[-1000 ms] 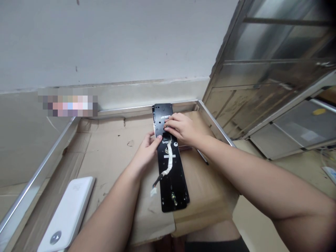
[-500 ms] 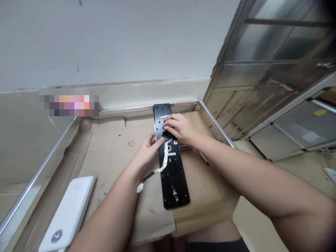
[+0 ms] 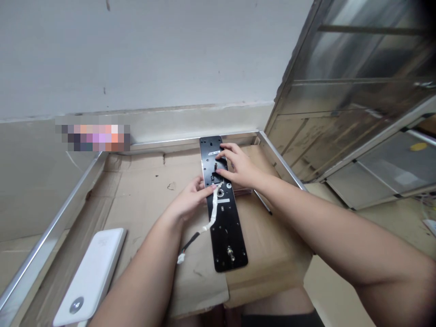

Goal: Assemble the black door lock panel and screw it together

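A long black lock panel (image 3: 226,227) lies lengthwise before me, with screw holes, a white label and metal posts on its upper face. My left hand (image 3: 192,195) grips its left edge, thumb on top and fingers partly hidden at the side. My right hand (image 3: 236,165) rests over the upper right part with fingers spread. Its thumb tip is beside a small upright post (image 3: 215,166); I cannot tell whether they touch. A white-wrapped cable (image 3: 214,211) runs from the panel's middle down to a white connector (image 3: 181,258) near my left forearm.
Cardboard (image 3: 143,190) covers the table inside a raised metal rim (image 3: 282,159). A white power bank (image 3: 91,272) lies at the left front. A dark thin rod (image 3: 264,203) and a partly hidden reddish item are right of the panel. A wall (image 3: 153,59) stands behind.
My right hand's fingers have spread and lifted off the small post, which now shows. The cable's connector end has sunk slightly. My left hand keeps its hold.
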### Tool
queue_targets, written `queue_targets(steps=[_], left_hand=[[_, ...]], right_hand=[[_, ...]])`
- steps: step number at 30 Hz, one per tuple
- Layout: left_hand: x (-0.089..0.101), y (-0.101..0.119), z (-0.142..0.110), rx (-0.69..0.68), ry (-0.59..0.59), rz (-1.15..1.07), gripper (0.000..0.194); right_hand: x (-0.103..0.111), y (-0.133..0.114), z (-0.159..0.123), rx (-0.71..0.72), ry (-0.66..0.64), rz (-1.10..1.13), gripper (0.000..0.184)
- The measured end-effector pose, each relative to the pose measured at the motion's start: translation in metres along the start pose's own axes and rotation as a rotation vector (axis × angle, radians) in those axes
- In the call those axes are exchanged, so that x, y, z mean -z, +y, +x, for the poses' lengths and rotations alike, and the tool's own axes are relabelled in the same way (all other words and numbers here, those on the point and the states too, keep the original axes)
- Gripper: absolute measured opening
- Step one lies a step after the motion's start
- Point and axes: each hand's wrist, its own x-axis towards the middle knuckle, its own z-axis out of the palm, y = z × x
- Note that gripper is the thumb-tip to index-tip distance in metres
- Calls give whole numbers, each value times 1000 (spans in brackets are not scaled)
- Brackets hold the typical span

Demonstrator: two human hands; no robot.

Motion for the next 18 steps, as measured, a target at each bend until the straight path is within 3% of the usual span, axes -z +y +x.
queue_targets(steps=[3,8,13,16,18], left_hand=[[-3,-2,0,9,-11,10,48],[-12,-8,2,-2,61,-32,52],[-21,-14,4,-18,154,-56,53],[-21,-13,3,-22,142,-44,49],[-20,-12,2,-39,124,-31,48]], right_hand=[[-2,5,-1,-123,-7,104,46],[-6,5,-1,-271,-164,406,50],[2,3,-2,-243,-201,116,47],[19,-5,-4,-194,-122,-109,36],[33,-15,-6,-90,-121,-129,30]])
